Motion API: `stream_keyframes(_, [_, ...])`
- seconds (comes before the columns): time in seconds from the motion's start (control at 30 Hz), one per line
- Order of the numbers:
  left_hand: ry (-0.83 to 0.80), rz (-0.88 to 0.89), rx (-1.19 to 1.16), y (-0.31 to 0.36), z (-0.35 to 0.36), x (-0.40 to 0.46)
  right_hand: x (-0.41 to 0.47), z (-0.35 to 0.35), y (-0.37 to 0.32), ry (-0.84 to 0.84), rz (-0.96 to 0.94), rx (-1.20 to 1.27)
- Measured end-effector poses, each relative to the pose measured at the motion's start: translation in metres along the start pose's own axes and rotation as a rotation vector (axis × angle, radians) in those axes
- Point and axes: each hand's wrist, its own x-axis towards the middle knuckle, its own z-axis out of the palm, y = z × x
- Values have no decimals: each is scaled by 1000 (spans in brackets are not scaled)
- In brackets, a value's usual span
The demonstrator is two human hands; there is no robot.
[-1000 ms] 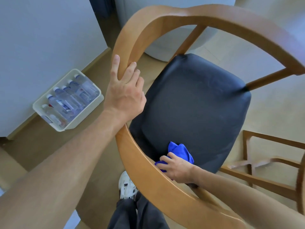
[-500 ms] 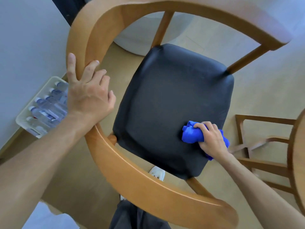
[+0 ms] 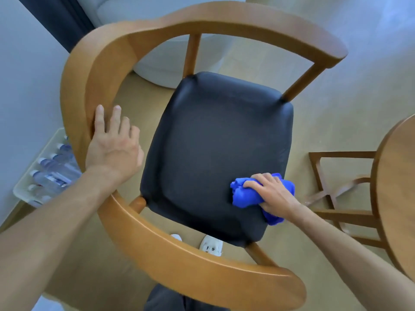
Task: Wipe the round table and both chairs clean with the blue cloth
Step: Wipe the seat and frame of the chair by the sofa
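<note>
Nearest: dark trousers (image 3: 166, 299) cut off at bottom edge, white shoe (image 3: 211, 245) half hidden behind the chair's (image 3: 179, 259) curved wooden rail. Both forearms enter from the lower corners, elbows out of frame. Right hand (image 3: 272, 194) has fingers curled round the bunched blue cloth (image 3: 244, 194), pressing it on the black seat (image 3: 215, 149) at its near right edge; part of the cloth hangs past the seat edge, rest hidden under the palm. Left hand (image 3: 112, 142) lies on the rail's left curve, fingers straight and slightly spread, thumb not visible, so can't tell if it wraps under. Left of that, white tray of water bottles (image 3: 48, 171) on the floor, partly blocked by the forearm and rail, labels unreadable. Right edge: round table (image 3: 397, 189), only a slice of the top in frame, with a second chair's frame (image 3: 332, 198) under it, mostly hidden. Far side: pale rounded furniture (image 3: 161, 57) behind the rail, cropped, can't identify.
</note>
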Motion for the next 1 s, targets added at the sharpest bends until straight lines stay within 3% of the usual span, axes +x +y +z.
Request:
stream_keyframes(0.1, [-137, 25, -148, 33, 12, 21, 18, -23, 43, 170, 394, 210])
stream_keyframes(0.23, [-263, 144, -329, 98, 36, 62, 49, -35, 65, 350, 547, 360])
stream_keyframes(0.33, [-306, 218, -402, 148, 43, 88, 60, -31, 61, 482, 658, 306])
stream_keyframes(0.47, [-356, 207, -432, 194, 46, 105, 58, -11, 46, 283, 796, -4])
stream_keyframes(0.57, [-347, 194, -392, 204, 52, 103, 61, -3, 41, 249, 823, -81])
stream_keyframes(0.7, [-351, 207, -378, 202, 53, 103, 63, -25, 65, 248, 709, 160])
stream_keyframes(0.77, [-363, 206, -372, 203, 52, 103, 56, -45, 85, 220, 609, 453])
stream_keyframes(0.87, [-358, 206, -360, 205, 53, 103, 48, -72, 105, 28, 488, 880])
stream_keyframes(0.93, [-354, 210, -345, 204, 54, 103, 51, -78, 115, -77, 511, 889])
stream_keyframes(1.0, [-345, 214, -338, 205, 54, 102, 57, -75, 115, -7, 629, 691])
